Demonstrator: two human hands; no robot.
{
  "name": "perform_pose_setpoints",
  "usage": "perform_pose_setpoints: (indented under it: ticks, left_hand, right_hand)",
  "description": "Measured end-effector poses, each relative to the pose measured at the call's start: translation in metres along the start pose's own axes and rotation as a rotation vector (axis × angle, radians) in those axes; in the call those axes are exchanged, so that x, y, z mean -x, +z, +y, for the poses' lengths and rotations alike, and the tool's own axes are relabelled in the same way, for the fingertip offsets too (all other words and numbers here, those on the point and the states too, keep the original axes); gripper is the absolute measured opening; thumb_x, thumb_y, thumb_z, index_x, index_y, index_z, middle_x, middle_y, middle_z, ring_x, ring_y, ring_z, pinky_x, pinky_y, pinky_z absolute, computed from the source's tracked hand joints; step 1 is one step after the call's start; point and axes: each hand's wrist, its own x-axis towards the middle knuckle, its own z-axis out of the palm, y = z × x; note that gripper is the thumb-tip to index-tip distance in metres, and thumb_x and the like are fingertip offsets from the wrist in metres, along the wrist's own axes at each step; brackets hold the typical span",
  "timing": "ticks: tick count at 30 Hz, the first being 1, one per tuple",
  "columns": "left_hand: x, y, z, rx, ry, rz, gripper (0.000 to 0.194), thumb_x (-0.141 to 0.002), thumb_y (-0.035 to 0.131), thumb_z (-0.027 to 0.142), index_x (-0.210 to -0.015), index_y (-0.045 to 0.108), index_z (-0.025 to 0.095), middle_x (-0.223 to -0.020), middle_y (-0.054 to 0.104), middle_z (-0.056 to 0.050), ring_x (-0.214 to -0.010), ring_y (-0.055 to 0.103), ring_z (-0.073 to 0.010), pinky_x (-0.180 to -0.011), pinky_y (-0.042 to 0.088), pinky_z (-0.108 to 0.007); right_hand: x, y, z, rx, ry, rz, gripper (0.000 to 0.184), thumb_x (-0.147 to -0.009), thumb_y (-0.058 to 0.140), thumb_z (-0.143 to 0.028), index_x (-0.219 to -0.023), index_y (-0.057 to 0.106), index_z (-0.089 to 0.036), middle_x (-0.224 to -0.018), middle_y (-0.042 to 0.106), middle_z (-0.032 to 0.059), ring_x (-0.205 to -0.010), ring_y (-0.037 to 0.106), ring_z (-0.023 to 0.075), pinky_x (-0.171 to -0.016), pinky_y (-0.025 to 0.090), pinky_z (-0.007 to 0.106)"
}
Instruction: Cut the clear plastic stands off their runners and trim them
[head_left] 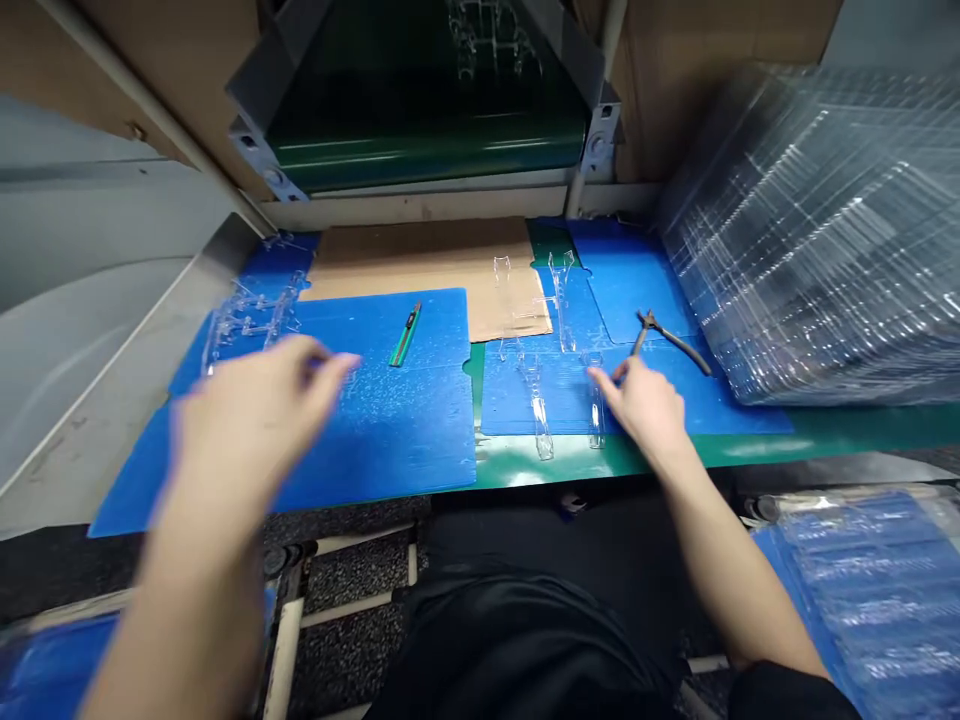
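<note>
My left hand point(259, 405) hovers over the left blue sheet point(390, 420), blurred by motion, fingers stretched toward a cluster of clear plastic parts point(251, 315); it holds nothing I can make out. My right hand point(645, 400) rests on the right blue sheet point(570, 385), fingertips touching a clear plastic piece point(596, 400). Another clear piece point(536, 395) lies just to its left. Small pliers point(667, 335) lie right beside that hand. A green utility knife point(405, 335) lies on the left sheet.
A large stack of clear plastic trays point(825, 230) fills the right side. A green conveyor belt point(427, 130) ends behind the bench, with a cardboard sheet point(435, 260) below it. More clear pieces point(562, 290) stand near the cardboard. Bagged blue material point(870, 590) sits low right.
</note>
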Motion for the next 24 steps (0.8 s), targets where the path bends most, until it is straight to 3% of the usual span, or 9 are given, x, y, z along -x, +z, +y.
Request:
perform_pose_setpoints:
  ticks: [2,3,6,9,12,14,17,20,24]
  left_hand:
    - [0.009,0.027,0.025,-0.170,-0.043,-0.179,0.041,-0.098,0.065,0.062,-0.089,0.076,0.024,-0.084,0.078,-0.009,-0.086,0.076,-0.0351,-0.076,0.055,-0.047]
    - [0.015,0.046,0.040,-0.100,-0.001,-0.271,0.041,-0.102,0.061,0.060,-0.093,0.077,0.023,-0.094,0.080,-0.010,-0.091,0.076,-0.0341,-0.080,0.057,-0.047]
    - [0.036,0.102,0.073,0.328,0.050,-0.378,0.044,-0.106,0.058,0.059,-0.116,0.077,0.021,-0.120,0.080,-0.013,-0.112,0.075,-0.0311,-0.097,0.059,-0.046]
    - [0.051,0.127,0.075,0.853,-0.006,-0.449,0.049,-0.108,0.057,0.056,-0.136,0.073,0.020,-0.141,0.075,-0.015,-0.129,0.073,-0.0277,-0.108,0.059,-0.042]
    - [0.056,0.114,0.049,1.173,-0.116,-0.353,0.041,-0.107,0.062,0.053,-0.119,0.079,0.018,-0.130,0.081,-0.015,-0.123,0.077,-0.0273,-0.109,0.061,-0.041]
    - [0.055,0.092,0.026,1.251,-0.212,-0.155,0.036,-0.104,0.068,0.052,-0.106,0.079,0.018,-0.114,0.084,-0.014,-0.107,0.082,-0.0262,-0.101,0.066,-0.041]
    - [0.052,0.056,-0.007,1.242,-0.336,0.202,0.032,-0.099,0.074,0.051,-0.101,0.075,0.019,-0.104,0.086,-0.010,-0.086,0.084,-0.0219,-0.088,0.070,-0.037]
    - [0.053,0.028,-0.027,1.179,-0.381,0.390,0.035,-0.094,0.082,0.051,-0.099,0.077,0.017,-0.099,0.085,-0.009,-0.087,0.085,-0.0226,-0.081,0.071,-0.034]
    - [0.053,0.018,-0.035,1.133,-0.384,0.421,0.044,-0.092,0.082,0.058,-0.095,0.079,0.014,-0.092,0.083,-0.010,-0.088,0.085,-0.0263,-0.073,0.072,-0.033]
  right_hand:
    - [0.016,0.001,-0.009,-0.057,-0.020,-0.099,0.043,-0.099,0.070,-0.061,-0.086,0.060,-0.021,-0.083,0.068,0.0151,-0.085,0.067,0.0351,-0.077,0.047,0.043]
    - [0.024,-0.002,-0.012,-0.092,-0.038,-0.125,0.041,-0.100,0.070,-0.056,-0.083,0.057,-0.022,-0.078,0.066,0.0119,-0.079,0.065,0.0318,-0.075,0.046,0.041]
    - [0.051,-0.016,-0.026,-0.237,-0.144,-0.170,0.036,-0.110,0.054,-0.051,-0.086,0.054,-0.023,-0.076,0.063,0.0069,-0.072,0.058,0.0247,-0.071,0.042,0.036]
    - [0.081,-0.023,-0.057,-0.416,-0.374,-0.378,0.040,-0.114,0.047,-0.054,-0.089,0.056,-0.024,-0.076,0.063,0.0027,-0.069,0.056,0.0203,-0.067,0.043,0.032]
    - [0.092,-0.016,-0.102,-0.506,-0.612,-0.649,0.043,-0.113,0.053,-0.054,-0.083,0.059,-0.024,-0.076,0.067,0.0011,-0.067,0.058,0.0176,-0.065,0.044,0.029]
    - [0.081,-0.007,-0.135,-0.486,-0.700,-0.764,0.041,-0.107,0.065,-0.056,-0.084,0.064,-0.023,-0.078,0.071,0.0013,-0.068,0.062,0.0174,-0.065,0.046,0.029]
    - [0.037,0.009,-0.187,-0.339,-0.699,-0.850,0.046,-0.095,0.079,-0.065,-0.090,0.073,-0.020,-0.077,0.075,0.0042,-0.062,0.067,0.0188,-0.065,0.052,0.031]
    - [-0.016,0.036,-0.245,-0.143,-0.604,-0.726,0.060,-0.110,0.054,-0.067,-0.095,0.074,-0.013,-0.077,0.075,0.0131,-0.064,0.071,0.0241,-0.070,0.057,0.038]
    - [-0.061,0.084,-0.311,0.072,-0.595,-0.525,0.067,-0.119,0.033,-0.052,-0.116,0.068,0.005,-0.105,0.074,0.0309,-0.109,0.076,0.0396,-0.099,0.056,0.055]
